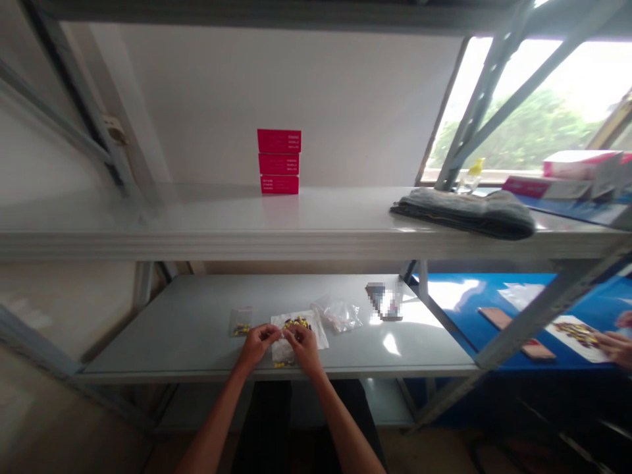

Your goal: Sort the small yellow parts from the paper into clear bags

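My left hand (259, 343) and my right hand (304, 343) meet over the lower shelf, the fingertips of each pinched together. Between them they appear to hold the top of a small clear plastic bag (284, 356), whose outline is faint. Yellow pieces (283, 364) show at its bottom. Just behind, a heap of yellow and dark capsule-like pieces (297, 322) rests on a white sheet (320, 338), partly hidden by my right hand. Left of my hands lies another small clear bag (241, 322) with yellow pieces in it.
A crumpled clear plastic bag (340, 314) and a blurred-out object (385, 301) lie to the right. On the upper shelf stand three stacked red boxes (279, 163) and folded grey cloth (464, 212). At far right, another person's hand (615, 345) is over a blue table (454, 309).
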A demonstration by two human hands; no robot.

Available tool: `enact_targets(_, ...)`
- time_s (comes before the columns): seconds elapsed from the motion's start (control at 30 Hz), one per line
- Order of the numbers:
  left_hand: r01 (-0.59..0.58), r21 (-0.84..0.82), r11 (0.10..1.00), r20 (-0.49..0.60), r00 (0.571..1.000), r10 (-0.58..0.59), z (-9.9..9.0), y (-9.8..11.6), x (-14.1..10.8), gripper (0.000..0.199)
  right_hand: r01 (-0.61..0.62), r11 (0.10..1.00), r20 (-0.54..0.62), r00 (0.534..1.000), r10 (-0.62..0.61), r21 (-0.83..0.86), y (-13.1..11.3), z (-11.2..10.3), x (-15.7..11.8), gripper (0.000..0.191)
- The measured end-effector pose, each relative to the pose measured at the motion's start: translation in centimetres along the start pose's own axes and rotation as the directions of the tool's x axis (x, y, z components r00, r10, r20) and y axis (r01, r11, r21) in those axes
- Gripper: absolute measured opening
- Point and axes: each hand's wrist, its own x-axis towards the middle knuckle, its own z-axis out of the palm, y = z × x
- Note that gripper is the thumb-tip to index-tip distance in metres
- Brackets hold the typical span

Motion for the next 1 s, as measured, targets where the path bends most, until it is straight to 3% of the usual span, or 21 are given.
enact_targets(0.43, 0.089, 0.077, 0.993, -0.041, 0.995, -0.086, 0.2, 0.4, 0.1, 0.035, -0.038, 0.999, -0.049, 0.998, 0.036, -0.027, 1.7, 0.5, 0.2, 0.032)
enact_targets(0.7, 0.120, 0.097, 0.988, -0.008, 0.993, -0.120, -0.4, 0.7, 0.1, 0.035, -0.059, 0.998, 0.013, 0.998, 0.059, -0.038, 0.5, 0.1, 0.3, 0.030)
enact_targets(1.0, 0.072, 0.077, 0.994, -0.026, 0.997, -0.070, -0.1, 0.2, 0.1, 0.034, -0.106, 0.984, 0.051, 0.992, 0.114, -0.144, -0.1, -0.1, 0.4, 0.017)
